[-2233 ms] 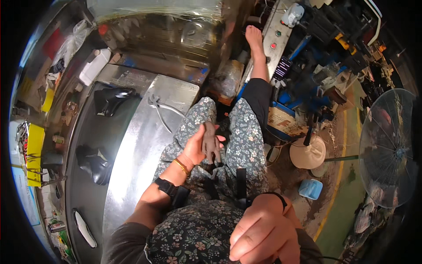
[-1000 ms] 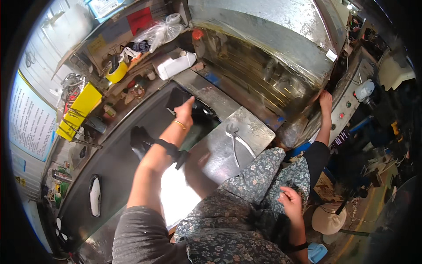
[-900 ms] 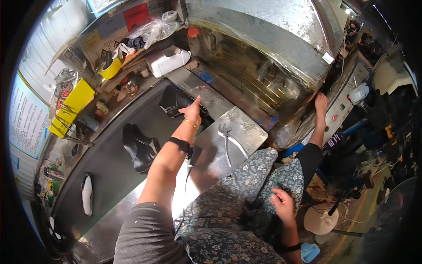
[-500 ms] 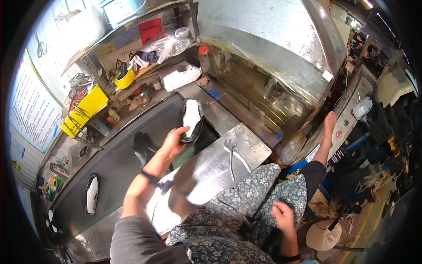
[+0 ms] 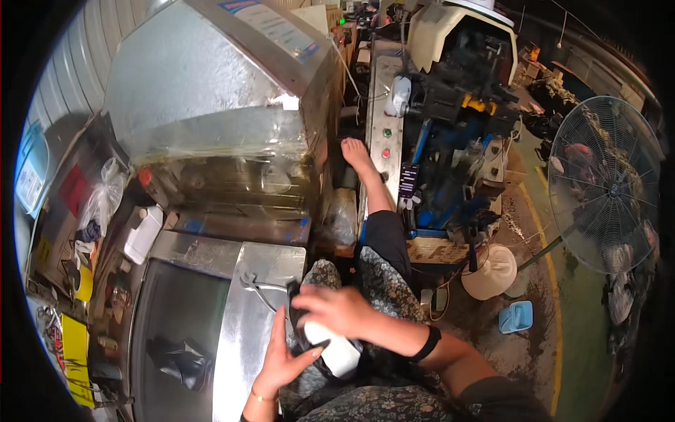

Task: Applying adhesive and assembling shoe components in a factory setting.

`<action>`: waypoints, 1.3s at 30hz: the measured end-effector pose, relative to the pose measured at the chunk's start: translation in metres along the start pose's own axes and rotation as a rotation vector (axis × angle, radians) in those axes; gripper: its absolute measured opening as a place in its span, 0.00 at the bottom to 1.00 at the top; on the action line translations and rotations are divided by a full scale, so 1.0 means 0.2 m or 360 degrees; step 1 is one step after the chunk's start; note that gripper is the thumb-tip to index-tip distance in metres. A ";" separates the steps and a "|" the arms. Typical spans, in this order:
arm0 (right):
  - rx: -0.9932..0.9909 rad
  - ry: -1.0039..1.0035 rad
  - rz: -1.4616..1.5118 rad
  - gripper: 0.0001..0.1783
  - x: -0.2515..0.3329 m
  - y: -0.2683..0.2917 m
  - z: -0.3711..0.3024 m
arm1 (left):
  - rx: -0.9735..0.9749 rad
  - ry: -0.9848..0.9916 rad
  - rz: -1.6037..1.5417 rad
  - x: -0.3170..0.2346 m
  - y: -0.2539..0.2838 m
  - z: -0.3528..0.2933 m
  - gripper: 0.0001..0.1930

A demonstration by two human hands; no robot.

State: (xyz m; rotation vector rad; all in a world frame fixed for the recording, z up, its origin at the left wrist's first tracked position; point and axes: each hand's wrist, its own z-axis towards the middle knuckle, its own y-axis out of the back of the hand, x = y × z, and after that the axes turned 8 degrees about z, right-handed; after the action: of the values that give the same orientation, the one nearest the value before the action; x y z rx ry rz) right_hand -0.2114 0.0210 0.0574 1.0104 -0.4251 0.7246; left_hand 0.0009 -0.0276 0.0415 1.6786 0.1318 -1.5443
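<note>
Over my lap, both hands are on a black shoe upper with a white sole side (image 5: pixel 339 356). My left hand (image 5: pixel 285 362) has its thumb on the shoe's near-left edge, with the index finger pointing up along its side. My right hand (image 5: pixel 337 311) lies across the shoe's upper end, its fingers curled over the black edge and smeared by motion. Pincers (image 5: pixel 261 285) with pale handles lie on the bright metal plate (image 5: pixel 242 337) just left of the shoe. On the dark belt (image 5: pixel 183 295) sits another black shoe piece (image 5: pixel 184 362).
A large metal hood (image 5: pixel 204 91) stands ahead, with a yellowed clear curtain below it. Left are a white jug (image 5: pixel 143 234) and a yellow bin (image 5: pixel 75 355). A bare foot (image 5: pixel 356 151) rests near a control panel (image 5: pixel 387 126). Right are a fan (image 5: pixel 608 186) and a blue bucket (image 5: pixel 515 317).
The view has turned right. The shoe, held by my left hand over the belt before, is now over my lap. My right hand has come up from my lap onto it.
</note>
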 end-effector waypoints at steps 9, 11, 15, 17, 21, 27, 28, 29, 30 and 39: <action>0.0112 -0.0660 0.0457 0.23 -0.08 0.05 -0.01 | -0.0154 0.0083 -0.0105 0.01 -0.15 0.35 0.44; -0.0303 -0.0845 0.0951 0.28 -0.14 -0.08 -0.22 | -0.0143 -0.0041 0.0283 -0.03 -0.12 0.42 0.40; -0.0406 -0.0680 0.0554 0.25 -0.09 -0.18 -0.57 | -0.0334 0.0077 0.0210 0.01 -0.13 0.52 0.31; -0.0348 -0.1316 0.0888 0.15 -0.15 -0.12 -0.45 | -0.0183 0.0416 -0.0185 0.06 -0.11 0.64 0.27; -0.0215 -0.1179 0.1436 0.20 -0.12 0.01 -0.46 | -0.0018 0.0625 -0.1025 -0.01 -0.05 0.56 0.22; 0.0023 -0.1690 0.1334 0.40 -0.04 -0.17 -0.46 | -0.0025 0.0651 -0.1025 0.08 -0.10 0.41 0.25; 0.0041 -0.1700 0.1345 0.40 -0.03 -0.17 -0.43 | 0.0014 0.0646 -0.1069 0.09 -0.09 0.41 0.25; 0.0174 -0.1716 0.1184 0.38 -0.05 -0.15 -0.40 | 0.0012 0.0654 -0.1074 0.10 -0.08 0.41 0.24; 0.0296 -0.1727 0.1021 0.37 -0.06 -0.13 -0.36 | 0.0013 0.0669 -0.1074 0.10 -0.09 0.42 0.24; 0.0151 -0.1430 0.0803 0.23 -0.17 -0.07 -0.25 | 0.0072 0.0657 -0.0705 0.08 -0.11 0.53 0.23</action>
State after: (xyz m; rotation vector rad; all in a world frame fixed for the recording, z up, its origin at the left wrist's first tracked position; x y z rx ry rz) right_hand -0.2252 0.0488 0.0027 1.3078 -1.4740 0.7033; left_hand -0.0912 -0.0862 0.0270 2.0848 0.7312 -1.4877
